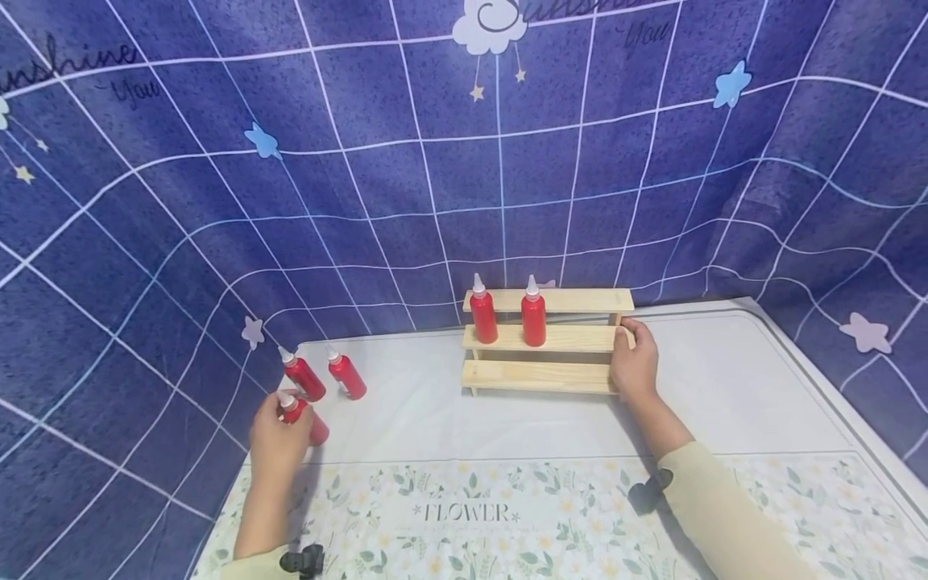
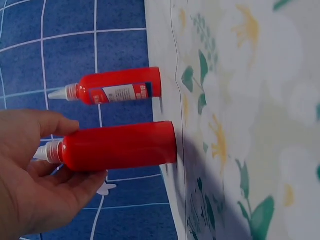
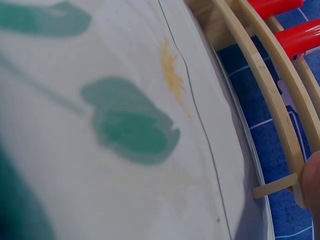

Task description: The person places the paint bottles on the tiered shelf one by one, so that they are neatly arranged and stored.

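My left hand (image 1: 279,439) grips a red squeeze bottle (image 1: 317,431) near its white nozzle, thumb and fingers on either side. In the left wrist view that bottle (image 2: 120,145) stands upright at the table surface; whether its base touches cannot be told. Just behind it are two more red bottles, a left one (image 1: 305,379) and a right one (image 1: 348,377). My right hand (image 1: 635,361) holds the right end of a three-tier wooden rack (image 1: 540,374). On the rack's middle tier stand two red bottles, one at the left (image 1: 483,318) and one near the centre (image 1: 533,322).
A white table mat (image 1: 406,411) with a floral front part and the word FLOWER covers the table. Behind and beside it hangs a blue gridded curtain (image 1: 377,177) with stars. The rack stands close to the table's back edge.
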`<action>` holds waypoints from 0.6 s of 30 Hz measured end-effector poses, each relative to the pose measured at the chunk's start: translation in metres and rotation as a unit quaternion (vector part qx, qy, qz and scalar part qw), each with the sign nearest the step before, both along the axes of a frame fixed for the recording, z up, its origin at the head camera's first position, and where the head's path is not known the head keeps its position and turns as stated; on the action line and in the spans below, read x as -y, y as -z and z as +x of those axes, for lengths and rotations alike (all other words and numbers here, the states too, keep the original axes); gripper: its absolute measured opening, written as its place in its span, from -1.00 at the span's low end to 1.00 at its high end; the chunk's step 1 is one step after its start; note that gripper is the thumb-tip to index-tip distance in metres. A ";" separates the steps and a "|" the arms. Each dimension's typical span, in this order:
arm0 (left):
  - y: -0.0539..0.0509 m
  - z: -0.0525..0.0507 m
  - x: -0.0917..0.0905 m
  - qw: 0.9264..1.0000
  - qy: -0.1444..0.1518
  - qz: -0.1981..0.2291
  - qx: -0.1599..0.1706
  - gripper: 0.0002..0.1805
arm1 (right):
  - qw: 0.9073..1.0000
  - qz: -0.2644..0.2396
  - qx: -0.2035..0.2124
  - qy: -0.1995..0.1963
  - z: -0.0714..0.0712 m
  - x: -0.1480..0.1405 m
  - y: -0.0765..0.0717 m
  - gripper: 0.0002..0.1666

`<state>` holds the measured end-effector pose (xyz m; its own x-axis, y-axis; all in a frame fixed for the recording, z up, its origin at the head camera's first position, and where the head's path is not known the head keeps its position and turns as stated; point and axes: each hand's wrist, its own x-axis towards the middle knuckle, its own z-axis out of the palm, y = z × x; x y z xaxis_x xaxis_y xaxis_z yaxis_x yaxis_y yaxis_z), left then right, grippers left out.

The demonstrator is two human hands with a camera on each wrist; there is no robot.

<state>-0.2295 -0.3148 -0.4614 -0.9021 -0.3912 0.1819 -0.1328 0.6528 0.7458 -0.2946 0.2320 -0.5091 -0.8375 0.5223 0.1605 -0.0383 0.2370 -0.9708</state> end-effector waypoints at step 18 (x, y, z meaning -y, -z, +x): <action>0.008 -0.005 0.005 0.998 0.015 -0.018 0.050 -0.33 | 1.000 -0.001 -0.008 0.001 -0.003 -0.002 0.002 -0.55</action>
